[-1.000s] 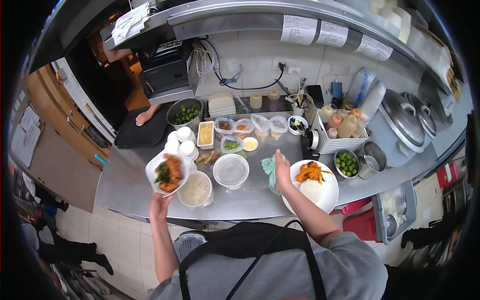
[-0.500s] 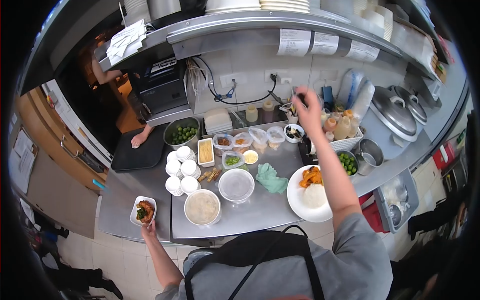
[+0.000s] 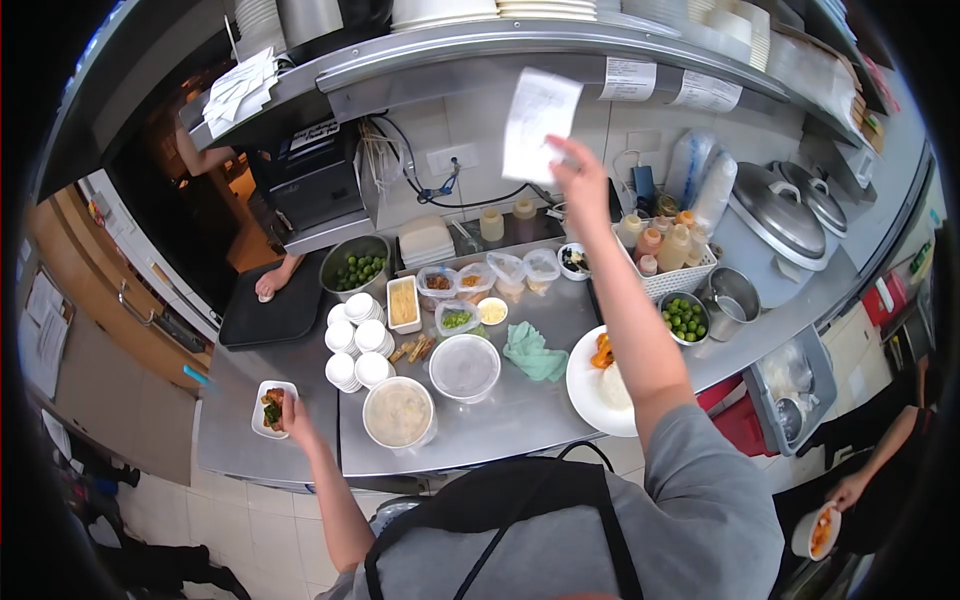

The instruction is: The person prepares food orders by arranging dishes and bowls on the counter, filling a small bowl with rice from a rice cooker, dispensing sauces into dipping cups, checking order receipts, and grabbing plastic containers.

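Observation:
My right hand (image 3: 580,175) is raised in front of the wall, pinching a white paper order ticket (image 3: 540,120) below the shelf rail. My left hand (image 3: 300,420) is at the right side of a small white square bowl (image 3: 287,389) at the counter's left front, its fingers at the rim; their grip is partly hidden. Browned food with green bits (image 3: 271,408) lies in the bowl. Under my right forearm is a white plate (image 3: 590,408) with orange food (image 3: 603,352) and white rice (image 3: 616,385), partly covered by the arm.
Two more tickets (image 3: 628,79) hang on the rail. Stacked white lids (image 3: 374,336), round tubs (image 3: 399,412), a green cloth (image 3: 536,352) and a basket of sauce bottles (image 3: 675,280) crowd the counter. Another person's hand (image 3: 268,286) rests on a black tray (image 3: 270,325); another person (image 3: 850,490) holds a bowl at right.
My right hand has taken the leftmost ticket off the rail. My left hand has shifted up over the square bowl's right rim. A person with a bowl has appeared at lower right.

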Available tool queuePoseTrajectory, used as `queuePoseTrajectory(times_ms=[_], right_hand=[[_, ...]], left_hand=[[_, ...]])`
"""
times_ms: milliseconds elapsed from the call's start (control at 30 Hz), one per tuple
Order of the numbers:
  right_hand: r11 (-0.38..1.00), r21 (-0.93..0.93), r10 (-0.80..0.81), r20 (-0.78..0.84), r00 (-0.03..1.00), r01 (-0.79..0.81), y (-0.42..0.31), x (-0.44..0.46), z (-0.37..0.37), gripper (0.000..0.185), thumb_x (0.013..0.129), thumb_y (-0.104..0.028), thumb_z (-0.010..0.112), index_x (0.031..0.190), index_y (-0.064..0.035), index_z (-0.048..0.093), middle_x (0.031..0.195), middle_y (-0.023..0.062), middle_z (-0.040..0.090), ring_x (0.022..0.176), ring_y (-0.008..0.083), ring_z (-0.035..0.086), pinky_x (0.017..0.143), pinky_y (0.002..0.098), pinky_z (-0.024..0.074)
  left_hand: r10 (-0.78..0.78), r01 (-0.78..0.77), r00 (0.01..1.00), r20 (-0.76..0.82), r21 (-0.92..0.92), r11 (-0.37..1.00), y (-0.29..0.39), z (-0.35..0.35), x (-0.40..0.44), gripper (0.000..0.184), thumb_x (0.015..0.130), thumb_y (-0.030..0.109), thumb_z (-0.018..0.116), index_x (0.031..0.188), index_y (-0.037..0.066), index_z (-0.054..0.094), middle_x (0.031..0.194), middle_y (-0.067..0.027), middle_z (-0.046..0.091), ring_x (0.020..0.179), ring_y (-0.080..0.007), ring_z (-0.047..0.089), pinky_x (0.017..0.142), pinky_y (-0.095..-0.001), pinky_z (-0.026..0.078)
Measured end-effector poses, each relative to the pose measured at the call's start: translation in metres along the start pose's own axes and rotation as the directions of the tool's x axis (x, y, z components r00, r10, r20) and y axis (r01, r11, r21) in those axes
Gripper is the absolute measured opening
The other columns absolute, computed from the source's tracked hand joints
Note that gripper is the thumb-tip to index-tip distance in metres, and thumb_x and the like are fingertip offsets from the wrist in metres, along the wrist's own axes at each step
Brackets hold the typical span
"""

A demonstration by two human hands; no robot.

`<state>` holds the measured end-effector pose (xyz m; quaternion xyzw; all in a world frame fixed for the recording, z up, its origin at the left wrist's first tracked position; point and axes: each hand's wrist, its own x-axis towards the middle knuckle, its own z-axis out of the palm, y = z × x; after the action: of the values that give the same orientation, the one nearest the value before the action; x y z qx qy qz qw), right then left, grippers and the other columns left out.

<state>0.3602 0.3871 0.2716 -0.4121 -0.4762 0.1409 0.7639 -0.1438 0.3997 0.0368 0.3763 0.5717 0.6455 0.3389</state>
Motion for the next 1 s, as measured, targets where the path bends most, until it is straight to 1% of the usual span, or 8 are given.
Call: queuePoseTrajectory(times_ms=[100,300,367,433,567,700,800,1000], right_hand=[[0.999,-0.004,0.046,0.178,0.983,-0.046,0.030,-0.073,0.034,0.037,0.070,0.008,0.048,0.103,-0.0048,0.058,0.093,0.0044,0.055,0.079,0.0135,0.049,0.069,0.0229,0.0394],[0.994,-0.101,0.093,0.478,0.873,-0.050,0.007,-0.190,0.070,0.035,0.075,0.006,0.049,0.105,-0.0077,0.057,0.100,0.0091,0.053,0.082,0.0178,0.051,0.070,0.0250,0.0414],[0.988,-0.153,0.054,0.509,0.859,0.029,-0.006,-0.198,0.071,0.033,0.076,0.004,0.050,0.106,-0.0078,0.057,0.105,0.0107,0.053,0.089,0.0206,0.052,0.074,0.0253,0.0422],[0.979,-0.168,-0.014,0.508,0.861,0.115,-0.022,-0.192,0.059,0.032,0.076,0.002,0.051,0.106,-0.0068,0.057,0.110,0.0116,0.051,0.097,0.0229,0.052,0.078,0.0263,0.0427],[0.930,-0.308,-0.044,0.447,0.893,0.200,-0.044,-0.172,0.017,0.029,0.074,0.000,0.053,0.102,-0.0032,0.059,0.111,0.0145,0.052,0.101,0.0245,0.051,0.079,0.0288,0.0438],[0.914,-0.401,0.046,0.259,0.965,0.064,-0.039,-0.166,-0.026,0.024,0.077,-0.002,0.052,0.099,-0.0024,0.059,0.108,0.0102,0.052,0.093,0.0176,0.053,0.071,0.0247,0.0454],[0.908,-0.418,0.052,0.171,0.984,0.024,-0.040,-0.170,-0.040,0.027,0.077,-0.002,0.051,0.103,-0.0028,0.057,0.110,0.0096,0.050,0.086,0.0165,0.055,0.067,0.0237,0.0456],[0.833,-0.552,0.044,0.111,0.993,0.025,-0.057,-0.194,-0.042,0.033,0.074,0.002,0.054,0.107,-0.0018,0.053,0.112,0.0117,0.047,0.087,0.0172,0.053,0.066,0.0239,0.0459]], left_hand=[[0.339,-0.350,0.897,0.282,-0.013,0.937,0.073,0.068,-0.055,0.045,0.081,0.007,0.049,0.124,0.003,0.039,0.123,-0.0096,0.041,0.111,-0.0200,0.042,0.090,-0.0306,0.035],[0.371,-0.112,0.643,0.670,-0.397,0.911,0.161,0.145,-0.117,0.048,0.081,-0.001,0.046,0.127,0.004,0.034,0.123,-0.0093,0.044,0.105,-0.0213,0.048,0.085,-0.0267,0.038],[0.490,-0.429,0.622,0.611,-0.258,0.866,0.169,0.157,-0.113,0.041,0.080,-0.004,0.045,0.120,0.004,0.045,0.115,-0.0120,0.051,0.098,-0.0223,0.053,0.080,-0.0256,0.040],[0.685,-0.754,0.457,0.567,-0.162,0.637,0.209,0.155,-0.102,0.040,0.074,-0.008,0.047,0.110,0.008,0.054,0.100,-0.0148,0.055,0.088,-0.0242,0.056,0.074,-0.0266,0.042],[0.959,-0.970,0.191,0.210,-0.110,0.218,0.307,0.150,-0.032,0.021,0.070,-0.008,0.053,0.085,0.003,0.063,0.071,-0.0089,0.054,0.065,-0.0185,0.052,0.056,-0.0246,0.040],[0.939,-0.916,0.334,-0.081,-0.261,0.304,0.411,0.154,0.070,0.013,0.073,0.006,0.062,0.085,0.002,0.063,0.082,-0.0036,0.061,0.070,-0.0097,0.054,0.063,-0.0199,0.042],[0.857,-0.824,0.515,0.009,-0.270,0.498,0.481,0.178,0.087,0.042,0.067,0.015,0.066,0.102,-0.006,0.054,0.096,-0.0173,0.059,0.091,-0.0217,0.055,0.081,-0.0287,0.039],[0.576,-0.550,0.718,0.392,-0.188,0.813,0.549,0.258,0.188,0.021,0.060,-0.004,0.064,0.080,-0.008,0.058,0.074,-0.0167,0.059,0.064,-0.0231,0.058,0.052,-0.0329,0.046]])
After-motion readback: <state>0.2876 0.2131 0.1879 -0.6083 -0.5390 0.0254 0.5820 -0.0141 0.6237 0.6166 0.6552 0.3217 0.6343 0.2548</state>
